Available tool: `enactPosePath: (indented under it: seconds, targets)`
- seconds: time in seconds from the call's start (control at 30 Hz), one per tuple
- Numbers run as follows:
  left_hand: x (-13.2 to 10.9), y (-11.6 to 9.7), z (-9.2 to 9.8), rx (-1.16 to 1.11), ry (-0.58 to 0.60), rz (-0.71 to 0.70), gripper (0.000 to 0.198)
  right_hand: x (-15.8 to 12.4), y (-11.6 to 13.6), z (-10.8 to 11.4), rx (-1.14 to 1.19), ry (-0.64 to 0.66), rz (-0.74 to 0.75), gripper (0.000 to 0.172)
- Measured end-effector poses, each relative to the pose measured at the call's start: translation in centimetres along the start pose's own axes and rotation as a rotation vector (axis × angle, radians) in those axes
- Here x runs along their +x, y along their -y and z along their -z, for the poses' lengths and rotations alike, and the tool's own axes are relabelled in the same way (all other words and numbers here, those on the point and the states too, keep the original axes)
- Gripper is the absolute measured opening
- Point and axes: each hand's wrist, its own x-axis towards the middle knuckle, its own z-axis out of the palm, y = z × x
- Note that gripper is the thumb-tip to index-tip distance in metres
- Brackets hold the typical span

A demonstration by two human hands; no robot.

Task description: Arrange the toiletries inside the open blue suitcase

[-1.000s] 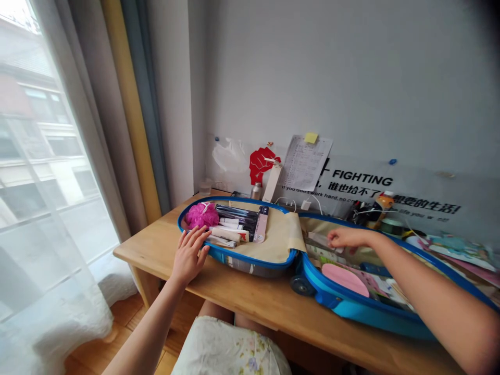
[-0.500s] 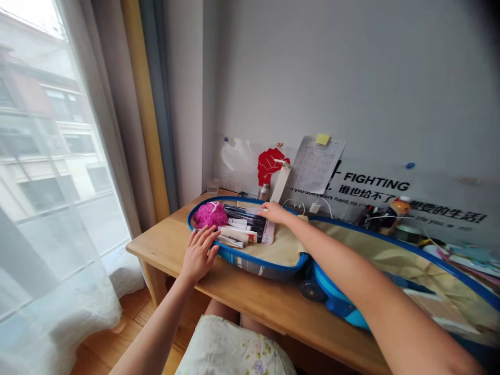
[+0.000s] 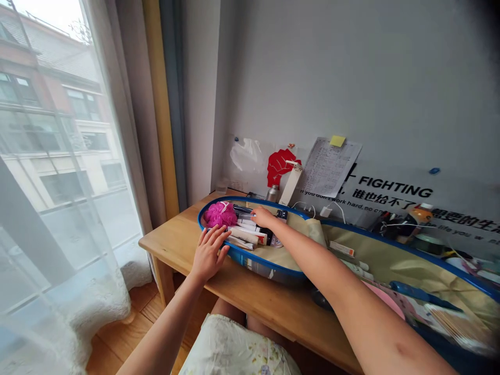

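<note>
An open blue hard suitcase (image 3: 253,259) lies on the desk in two halves. In its left half sit a pink bath pouf (image 3: 221,214) and several white tubes (image 3: 244,237) beside dark packets. My right hand (image 3: 263,217) is pressed down on top of these items, fingers together, and I cannot see whether it grips something. My left hand (image 3: 209,253) rests on the suitcase's near rim, fingers spread, holding nothing. The beige lining (image 3: 283,255) lies partly folded in the left half.
The suitcase's right half (image 3: 394,250) holds tubes, a pink oval item, a blue handle and wooden sticks. A wooden desk (image 3: 175,245) stands by a sheer curtain (image 3: 78,234). Bottles, cables and a red fist cut-out (image 3: 279,166) line the wall behind.
My right hand has moved from the suitcase's right half across to the items in the left half. My left hand stays on the rim. The view has turned slightly.
</note>
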Motion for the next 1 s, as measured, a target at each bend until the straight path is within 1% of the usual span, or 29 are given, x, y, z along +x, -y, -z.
enactPosePath:
  seconds: [0.23,0.4,0.5,0.6,0.67,0.73,0.83,0.9,1.0]
  targets:
    - [0.0,0.1,-0.1,-0.003,0.000,0.002,0.041,0.1,-0.1,-0.3,0.023,0.007,0.022,0.035]
    - [0.0,0.0,-0.1,0.005,-0.011,-0.008,0.040,-0.2,0.0,0.1,0.045,0.013,0.039,0.034]
    - [0.0,0.0,0.0,0.006,0.003,-0.007,0.041,-0.7,-0.1,1.3,0.073,-0.007,0.051,0.034]
    - [0.0,0.1,0.0,0.006,0.001,-0.003,0.040,-1.8,-1.1,3.6,0.112,-0.060,0.056,0.031]
    - [0.0,0.2,-0.1,0.007,-0.009,-0.006,0.040,-3.4,-2.3,5.7,0.143,-0.097,0.055,0.029]
    - [-0.1,0.3,-0.2,0.006,-0.016,-0.011,0.040,-5.6,-4.1,8.0,0.174,-0.120,0.050,0.029]
    - [-0.1,0.4,-0.3,0.003,-0.021,-0.017,0.040,-9.9,-7.9,10.9,0.211,-0.141,0.022,0.032]
    - [-0.1,0.4,-0.2,0.004,-0.029,-0.017,0.041,-12.9,-11.2,12.0,0.234,-0.151,-0.023,0.033]
    - [-0.1,0.3,-0.2,0.010,-0.041,-0.023,0.041,-16.9,-16.2,12.1,0.200,-0.139,-0.166,0.033]
